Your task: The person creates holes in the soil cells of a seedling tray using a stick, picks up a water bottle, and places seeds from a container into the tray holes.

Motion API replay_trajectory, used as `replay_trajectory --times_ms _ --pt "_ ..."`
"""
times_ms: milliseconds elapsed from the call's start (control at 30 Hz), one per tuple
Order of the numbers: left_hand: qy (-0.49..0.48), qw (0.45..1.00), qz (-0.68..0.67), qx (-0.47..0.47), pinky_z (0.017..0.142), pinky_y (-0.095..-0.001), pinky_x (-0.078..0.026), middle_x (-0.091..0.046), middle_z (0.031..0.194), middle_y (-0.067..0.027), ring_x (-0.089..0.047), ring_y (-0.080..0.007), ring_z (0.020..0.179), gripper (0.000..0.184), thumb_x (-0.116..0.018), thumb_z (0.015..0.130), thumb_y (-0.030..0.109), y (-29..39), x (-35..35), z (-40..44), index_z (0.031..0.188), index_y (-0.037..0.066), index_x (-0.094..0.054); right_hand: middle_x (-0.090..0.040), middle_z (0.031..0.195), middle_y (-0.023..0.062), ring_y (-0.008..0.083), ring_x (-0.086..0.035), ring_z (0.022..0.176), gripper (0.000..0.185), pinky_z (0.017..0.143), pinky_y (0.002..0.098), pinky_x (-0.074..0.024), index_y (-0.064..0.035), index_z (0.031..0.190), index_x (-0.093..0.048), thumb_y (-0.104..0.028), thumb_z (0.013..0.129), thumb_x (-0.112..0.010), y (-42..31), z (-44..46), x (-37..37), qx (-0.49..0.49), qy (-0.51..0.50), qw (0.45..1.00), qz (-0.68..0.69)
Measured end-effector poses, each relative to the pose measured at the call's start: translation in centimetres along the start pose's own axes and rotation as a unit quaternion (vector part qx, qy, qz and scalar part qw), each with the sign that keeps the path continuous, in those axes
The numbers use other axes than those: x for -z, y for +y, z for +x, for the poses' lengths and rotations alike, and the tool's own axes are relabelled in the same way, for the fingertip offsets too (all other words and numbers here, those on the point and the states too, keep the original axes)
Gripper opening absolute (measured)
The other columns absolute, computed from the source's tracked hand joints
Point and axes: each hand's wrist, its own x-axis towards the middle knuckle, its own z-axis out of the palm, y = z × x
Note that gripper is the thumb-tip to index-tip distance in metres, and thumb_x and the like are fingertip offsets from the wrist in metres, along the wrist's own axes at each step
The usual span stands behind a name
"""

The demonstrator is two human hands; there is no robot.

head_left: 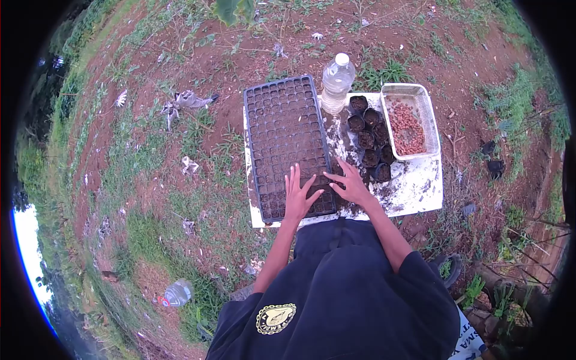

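Note:
A black seedling tray point(285, 135) with many small cells, filled with dark soil, lies on a white board point(414, 195). My left hand point(298, 197) is over the near part of the tray, its fingers spread and nothing seen in them. At the tray's right edge, my right hand point(353, 187) reaches in with fingers apart, also holding nothing visible. Whether the fingertips touch the soil I cannot tell. Right of the tray stand several small black pots point(366, 140) of soil. Beside these sits a white plastic basket point(434, 129) holding reddish seeds or pellets point(408, 129).
A clear plastic bottle point(338, 81) with a white cap stands upright behind the pots. Loose soil is scattered on the board. Around it is weedy red ground with a crumpled grey cloth point(193, 99), a lying plastic bottle point(178, 293) and a printed sack point(469, 339).

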Motion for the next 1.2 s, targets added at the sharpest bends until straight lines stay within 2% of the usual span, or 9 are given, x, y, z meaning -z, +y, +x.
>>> replay_trajectory --times_ms 133,467,533,867,967,1033,1067,1133,1200 --pt "0.009 1.000 -0.006 0.021 0.119 -0.0572 -0.014 -0.017 0.160 -0.0264 -0.014 -0.0428 0.149 0.060 -0.071 0.086 0.045 -0.5 -0.3 -1.0 0.136 0.016 -0.060 -0.027 0.158 0.0206 0.0391 -0.030 0.143 0.037 0.117 0.0559 -0.0221 -0.0349 0.131 -0.065 -0.035 0.093 -0.062 -0.5 -0.3 0.4 0.009 -0.031 0.996 -0.084" --pt "0.006 0.998 0.008 0.054 0.119 -0.0578 -0.012 -0.010 0.162 -0.0259 -0.010 -0.0439 0.150 0.068 -0.073 0.086 0.045 -0.8 -0.2 -3.1 0.144 0.019 -0.051 -0.026 0.159 0.0188 0.0393 -0.028 0.144 0.038 0.118 0.0576 -0.0183 -0.0390 0.134 -0.061 -0.044 0.096 -0.056 -1.6 -1.0 0.6 0.006 -0.035 0.995 -0.090" --pt "0.014 0.998 0.008 0.057 0.119 -0.0585 -0.013 -0.011 0.162 -0.0258 -0.010 -0.0439 0.150 0.069 -0.072 0.086 0.046 -0.8 -0.2 -3.2 0.145 0.020 -0.050 -0.027 0.158 0.0187 0.0392 -0.028 0.144 0.038 0.119 0.0567 -0.0169 -0.0405 0.133 -0.061 -0.045 0.096 -0.055 -1.6 -1.2 0.7 0.008 -0.053 0.988 -0.143" --pt "0.022 0.997 -0.001 0.074 0.119 -0.0586 -0.012 -0.010 0.162 -0.0256 -0.010 -0.0444 0.150 0.069 -0.072 0.086 0.046 -0.8 0.0 -3.3 0.146 0.019 -0.049 -0.032 0.155 0.0164 0.0373 -0.030 0.143 0.036 0.119 0.0578 -0.0133 -0.0395 0.130 -0.064 -0.042 0.095 -0.058 -1.5 -0.4 0.7 0.049 -0.011 0.990 -0.129" --pt "0.030 0.997 -0.006 0.073 0.119 -0.0585 -0.012 -0.010 0.162 -0.0254 -0.009 -0.0443 0.150 0.070 -0.072 0.086 0.045 -0.8 0.0 -3.3 0.146 0.018 -0.049 -0.031 0.156 0.0158 0.0366 -0.031 0.142 0.035 0.119 0.0583 -0.0124 -0.0389 0.129 -0.064 -0.040 0.095 -0.058 -1.9 -0.6 0.9 0.036 0.003 0.983 -0.179" --pt "0.026 0.997 -0.003 0.077 0.119 -0.0586 -0.012 -0.011 0.162 -0.0256 -0.009 -0.0443 0.150 0.070 -0.073 0.086 0.045 -0.8 0.1 -3.3 0.146 0.018 -0.049 -0.036 0.154 0.0134 0.0336 -0.032 0.142 0.039 0.119 0.0595 -0.0124 -0.0289 0.132 -0.063 -0.038 0.095 -0.058 -1.9 -0.7 0.9 0.057 0.006 0.986 -0.155" --pt "0.027 0.997 -0.003 0.077 0.119 -0.0586 -0.012 -0.011 0.162 -0.0256 -0.009 -0.0443 0.150 0.070 -0.073 0.086 0.045 -0.9 0.2 -3.4 0.146 0.018 -0.049 -0.036 0.154 0.0134 0.0336 -0.032 0.142 0.039 0.119 0.0595 -0.0124 -0.0289 0.132 -0.063 -0.038 0.095 -0.058 -1.8 -0.7 0.6 0.057 0.006 0.986 -0.155" --pt "0.031 0.996 -0.005 0.081 0.119 -0.0588 -0.011 -0.011 0.162 -0.0259 -0.009 -0.0443 0.150 0.071 -0.073 0.086 0.044 -0.9 0.1 -3.5 0.146 0.018 -0.048 -0.045 0.149 0.0095 0.0300 -0.033 0.143 0.046 0.119 0.0604 -0.0136 -0.0149 0.134 -0.061 -0.038 0.095 -0.057 -1.7 -0.8 0.2 0.118 0.008 0.981 -0.151" --pt "0.034 0.996 -0.008 0.082 0.119 -0.0590 -0.011 -0.011 0.162 -0.0260 -0.010 -0.0443 0.150 0.071 -0.073 0.086 0.044 -0.9 0.0 -3.6 0.146 0.018 -0.048 -0.049 0.146 0.0076 0.0287 -0.032 0.143 0.048 0.119 0.0607 -0.0140 -0.0108 0.134 -0.060 -0.038 0.095 -0.057 -2.0 -1.2 -0.3 0.132 0.003 0.975 -0.181"
